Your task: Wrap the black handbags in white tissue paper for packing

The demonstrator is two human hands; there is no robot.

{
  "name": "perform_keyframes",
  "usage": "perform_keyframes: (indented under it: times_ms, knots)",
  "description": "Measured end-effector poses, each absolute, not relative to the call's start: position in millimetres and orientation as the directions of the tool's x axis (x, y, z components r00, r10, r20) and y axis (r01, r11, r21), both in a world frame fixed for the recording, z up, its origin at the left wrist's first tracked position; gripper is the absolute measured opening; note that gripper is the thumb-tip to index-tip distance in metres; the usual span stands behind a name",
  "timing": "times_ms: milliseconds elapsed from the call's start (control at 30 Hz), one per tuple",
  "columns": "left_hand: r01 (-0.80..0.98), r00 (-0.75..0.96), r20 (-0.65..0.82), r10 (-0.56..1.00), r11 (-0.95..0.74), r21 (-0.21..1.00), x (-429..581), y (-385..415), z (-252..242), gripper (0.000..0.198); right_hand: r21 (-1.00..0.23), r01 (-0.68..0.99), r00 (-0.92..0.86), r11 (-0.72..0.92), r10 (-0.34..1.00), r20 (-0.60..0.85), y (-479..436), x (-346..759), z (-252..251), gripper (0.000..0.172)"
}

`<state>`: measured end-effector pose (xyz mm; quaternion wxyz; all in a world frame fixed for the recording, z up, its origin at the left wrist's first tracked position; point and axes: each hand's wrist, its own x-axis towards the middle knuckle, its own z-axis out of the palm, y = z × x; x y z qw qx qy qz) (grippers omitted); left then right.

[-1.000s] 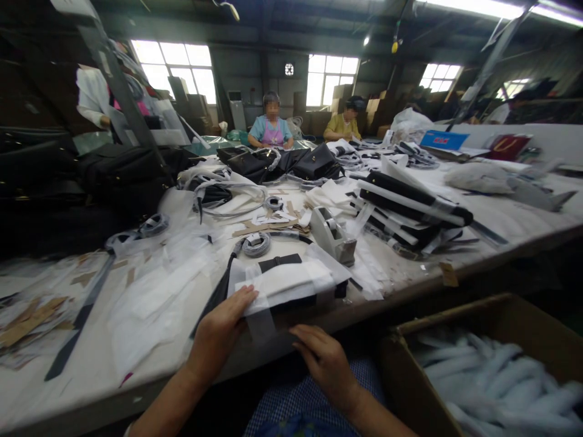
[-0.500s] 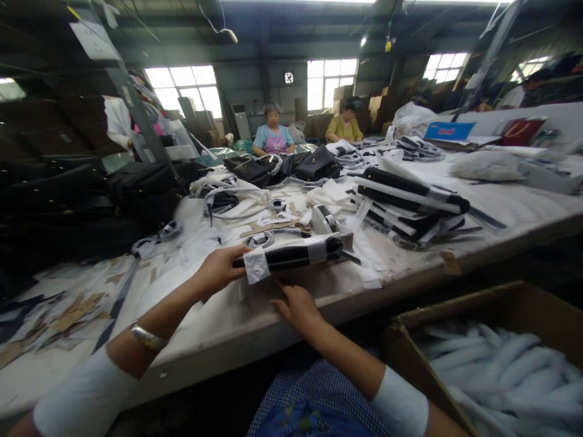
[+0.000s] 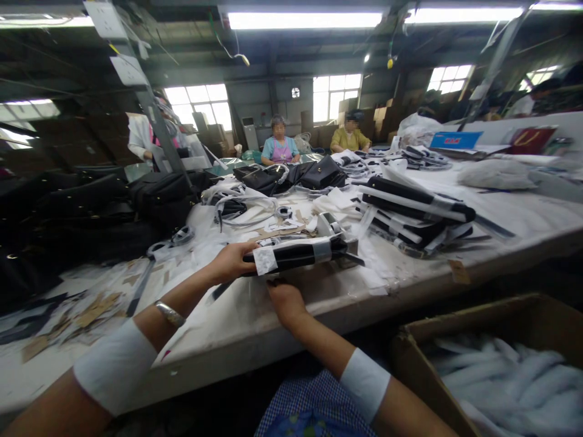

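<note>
A flat black bag point(image 3: 296, 255) is held tilted just above the near part of the table. White wrap covers its left end and a pale strip crosses it farther right. My left hand point(image 3: 234, 261) is closed around that left end, thumb side up. Below the bag's lower edge is my right hand point(image 3: 286, 301), its fingers pointing up toward the underside. Those fingertips are in shadow and partly hidden, so a grip cannot be made out. Behind the bag stands a tape roll point(image 3: 328, 224).
Padded black bags point(image 3: 416, 209) are stacked at right, and more black bags point(image 3: 159, 197) are heaped at left. Paper scraps point(image 3: 91, 309) litter the table point(image 3: 218, 340). A cardboard box point(image 3: 455, 315) of white padding rolls stands below the table edge. Several people work beyond.
The view has tilted up and swung slightly left. My left hand still grips the bag's left end. My right hand has moved closer beneath the bag, its fingers now less visible.
</note>
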<state>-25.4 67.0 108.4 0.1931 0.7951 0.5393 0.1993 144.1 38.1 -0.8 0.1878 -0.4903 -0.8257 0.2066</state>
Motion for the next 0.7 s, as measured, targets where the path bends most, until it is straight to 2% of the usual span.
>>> perform_keyframes:
  times_ms: [167,300,467,533,633,700]
  knots:
    - [0.779,0.332,0.125,0.935,-0.346,0.523,-26,68,107,0.043,-0.583,0.647,-0.516,0.492,0.845,0.140,20,167,-3,0.020]
    - [0.769,0.332,0.132,0.934,-0.349,0.536,-27,69,105,0.040,-0.593,0.607,-0.530,0.529,0.825,0.193,-3,181,2,0.021]
    - [0.758,0.344,0.144,0.928,-0.365,0.541,-28,70,104,0.041,-0.479,0.668,-0.527,0.569,0.817,0.235,20,152,6,0.036]
    - [0.763,0.344,0.146,0.928,-0.367,0.532,-27,70,103,0.040,-0.430,0.676,-0.558,0.599,0.797,0.231,36,133,5,0.032]
    - [0.771,0.339,0.154,0.928,-0.367,0.520,-26,68,104,0.042,-0.355,0.681,-0.594,0.641,0.766,0.246,49,115,3,0.015]
    - [0.772,0.335,0.160,0.929,-0.367,0.518,-26,68,105,0.043,-0.297,0.677,-0.616,0.673,0.739,0.271,51,112,2,0.015]
